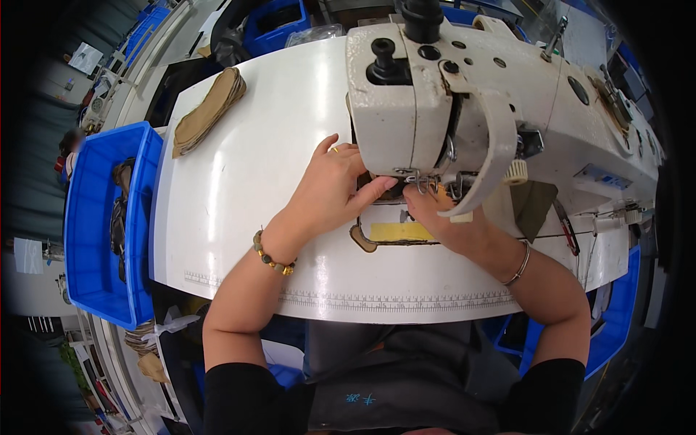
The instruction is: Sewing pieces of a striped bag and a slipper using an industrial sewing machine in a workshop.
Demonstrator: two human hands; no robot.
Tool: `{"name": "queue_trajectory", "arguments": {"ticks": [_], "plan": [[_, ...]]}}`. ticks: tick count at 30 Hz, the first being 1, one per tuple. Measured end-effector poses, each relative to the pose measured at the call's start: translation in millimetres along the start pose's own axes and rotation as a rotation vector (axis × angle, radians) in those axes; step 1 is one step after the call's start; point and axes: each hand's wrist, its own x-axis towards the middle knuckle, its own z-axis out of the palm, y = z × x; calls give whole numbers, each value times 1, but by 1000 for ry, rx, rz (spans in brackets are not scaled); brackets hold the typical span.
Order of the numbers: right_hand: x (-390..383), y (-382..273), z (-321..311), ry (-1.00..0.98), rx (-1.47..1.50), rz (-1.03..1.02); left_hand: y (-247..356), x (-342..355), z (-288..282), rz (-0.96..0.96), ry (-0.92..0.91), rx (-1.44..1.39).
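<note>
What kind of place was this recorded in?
Most likely a sewing workshop or garment-type factory floor: an industrial-looking sewing machine stands over the white table, a stack of brown cut pieces lies on it, and a blue bin holds dark material beside it.

Dressed in a black short-sleeved top [243, 397] and dark grey apron [413, 391] with small blue lettering [354, 398]. Wearing a dark-and-gold beaded bracelet [268, 259] on the left wrist [292, 230], a slim silver-coloured bangle [523, 265] on the right wrist [504, 250], and, on the left hand [330, 187], probably a gold-coloured ring [334, 149], too small for certainty.
</note>
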Motion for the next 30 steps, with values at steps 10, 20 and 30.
{"name": "queue_trajectory", "arguments": {"ticks": [10,20,30], "plan": [[1,-6,1,30,241,166,31,-6,1,70,311,652],[6,-5,-9,16,147,27,16,-11,5,348,124,690],[-10,-4,-15,-122,-162,-206,4,-3,9,264,78,415]]}}
